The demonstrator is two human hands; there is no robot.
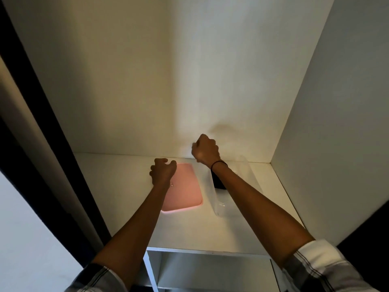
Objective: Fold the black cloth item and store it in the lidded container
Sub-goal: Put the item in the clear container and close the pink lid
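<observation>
head view: i see white shelf in alcove, pink lid beside clear container holding black cloth; left hand curled at lid edge, grip unclear; right hand fisted, empty.

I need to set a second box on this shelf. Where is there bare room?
Bare: the shelf's front strip before the pink lid and clear container, and the left stretch beside the left hand. Crowded: mid-back, where lid, container and the right hand sit close.
</observation>
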